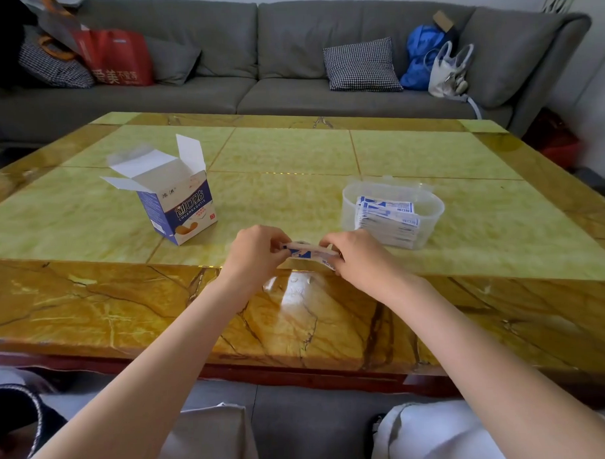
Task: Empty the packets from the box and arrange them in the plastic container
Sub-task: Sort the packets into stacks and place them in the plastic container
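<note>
The bench [429, 156] is carrying the opened box [178, 206] beyond the left hand [257, 251] and the plastic container [348, 207], part-filled, just beyond the right hand [357, 258]. Both hands' fingers [277, 245] are pinching a thin stack of packets [307, 254] between them by its ends. The packets are looking light, flexible and slippery; gripping the ends is advisable.

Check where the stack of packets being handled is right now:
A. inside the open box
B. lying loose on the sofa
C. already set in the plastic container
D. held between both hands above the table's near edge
D: the left hand and right hand pinch the ends of a small stack of packets over the table, between the box and the plastic container.
</note>
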Tool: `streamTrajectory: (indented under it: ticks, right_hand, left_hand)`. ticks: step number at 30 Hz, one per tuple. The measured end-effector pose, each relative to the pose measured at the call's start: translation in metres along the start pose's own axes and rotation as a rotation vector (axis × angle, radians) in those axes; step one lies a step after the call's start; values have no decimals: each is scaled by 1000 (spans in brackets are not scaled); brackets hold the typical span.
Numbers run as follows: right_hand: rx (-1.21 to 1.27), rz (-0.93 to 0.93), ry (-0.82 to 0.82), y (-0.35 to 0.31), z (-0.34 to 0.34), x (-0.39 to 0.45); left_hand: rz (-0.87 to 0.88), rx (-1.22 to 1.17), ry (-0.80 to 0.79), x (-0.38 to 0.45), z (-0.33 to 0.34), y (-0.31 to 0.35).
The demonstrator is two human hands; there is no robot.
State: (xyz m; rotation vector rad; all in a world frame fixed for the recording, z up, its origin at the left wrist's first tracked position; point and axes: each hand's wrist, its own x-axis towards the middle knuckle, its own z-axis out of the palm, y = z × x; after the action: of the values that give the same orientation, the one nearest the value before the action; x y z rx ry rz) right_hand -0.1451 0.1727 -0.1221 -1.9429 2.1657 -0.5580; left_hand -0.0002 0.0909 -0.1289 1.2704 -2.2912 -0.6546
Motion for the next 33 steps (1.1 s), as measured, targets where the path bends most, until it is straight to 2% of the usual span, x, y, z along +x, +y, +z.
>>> streamTrajectory:
  ticks: [8,10,15,18,25,31,33]
  right_hand:
    - [-7,16,-16,2,0,-1]
    - [36,46,21,3,-6,-2]
    - [425,243,451,32,-57,9]
    - [506,350,602,55,-84,18]
    - [124,445,448,87,-87,36]
    - [-38,458,321,87,-71,45]
    - [-101,469,296,87,-70,44]
  left_hand:
    - [-37,19,4,2,-2,0]
    - [-37,-18,9,3,-7,6]
    - [-25,-309,95,39,-15,56]
    - [47,-319,101,61,-3,93]
    - [131,148,-40,95,30,122]
    - [180,442,-131,105,37,119]
    - [207,537,-106,105,39,117]
